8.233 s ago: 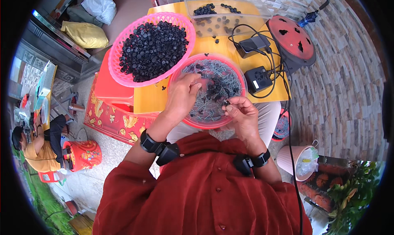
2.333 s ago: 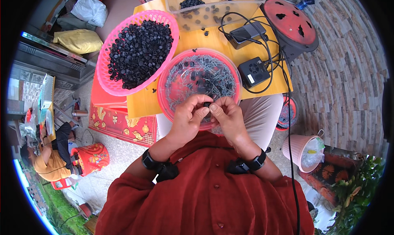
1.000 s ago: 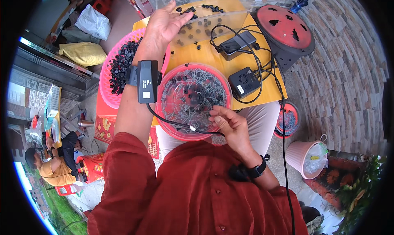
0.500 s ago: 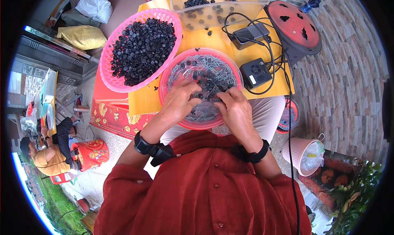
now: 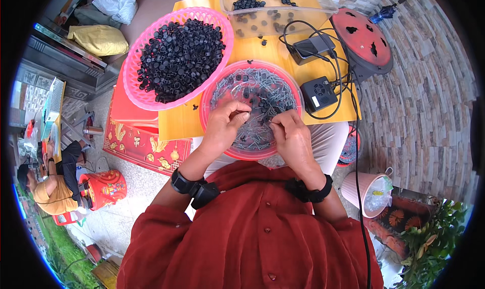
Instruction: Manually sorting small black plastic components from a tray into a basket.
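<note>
A pink-red basin (image 5: 204, 112) sits in front of me, holding many silver screws (image 5: 283, 91) with small black plastic caps (image 5: 262, 103) among them. Over its left side, my left hand (image 5: 225, 130) has thumb and forefinger pinched together. Facing it across the basin, my right hand (image 5: 293, 137) is also closed in a pinch. Whatever sits between the fingertips of either hand is too small to make out. To the upper left, a pink lattice basket (image 5: 132, 84) is heaped with the same kind of black caps (image 5: 182, 59).
A clear plastic box (image 5: 303, 9) with some caps stands at the table's far side. Black power adapters (image 5: 318, 93) and tangled cables lie right on the yellow board (image 5: 174, 130). A lidded bin (image 5: 361, 36) stands beyond. Another person (image 5: 50, 190) sits far left.
My fingers have drawn up from the loose caps into pinches, and more of the basin's contents shows between my hands. The whole view has shifted slightly.
</note>
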`<move>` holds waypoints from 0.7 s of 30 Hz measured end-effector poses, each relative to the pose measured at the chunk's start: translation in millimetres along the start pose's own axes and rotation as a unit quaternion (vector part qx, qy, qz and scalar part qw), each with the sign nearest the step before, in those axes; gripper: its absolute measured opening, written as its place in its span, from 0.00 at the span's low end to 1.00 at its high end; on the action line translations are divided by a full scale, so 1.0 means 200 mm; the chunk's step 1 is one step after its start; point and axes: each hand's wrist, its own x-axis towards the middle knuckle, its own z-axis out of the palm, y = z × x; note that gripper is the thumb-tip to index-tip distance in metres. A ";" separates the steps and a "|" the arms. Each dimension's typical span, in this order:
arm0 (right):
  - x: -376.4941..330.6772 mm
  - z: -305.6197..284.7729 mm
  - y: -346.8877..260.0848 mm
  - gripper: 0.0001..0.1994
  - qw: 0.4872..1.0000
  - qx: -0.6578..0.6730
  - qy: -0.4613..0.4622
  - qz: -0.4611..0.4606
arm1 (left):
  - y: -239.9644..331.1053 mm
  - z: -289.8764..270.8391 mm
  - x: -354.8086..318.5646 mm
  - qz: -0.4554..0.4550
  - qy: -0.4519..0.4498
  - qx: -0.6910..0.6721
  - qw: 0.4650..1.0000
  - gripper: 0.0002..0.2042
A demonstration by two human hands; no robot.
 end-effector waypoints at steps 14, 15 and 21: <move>0.02 0.02 -0.05 0.07 0.958 0.287 0.019 0.018 | 0.10 0.00 -0.04 -0.184 -0.071 -0.408 0.891 0.07; 0.02 0.01 -0.06 0.07 0.963 0.267 0.013 0.021 | 0.11 0.01 -0.04 -0.184 -0.073 -0.407 0.892 0.07; 0.00 -0.03 -0.08 0.07 0.974 0.226 0.013 0.019 | 0.15 0.02 -0.05 -0.182 -0.065 -0.376 0.906 0.08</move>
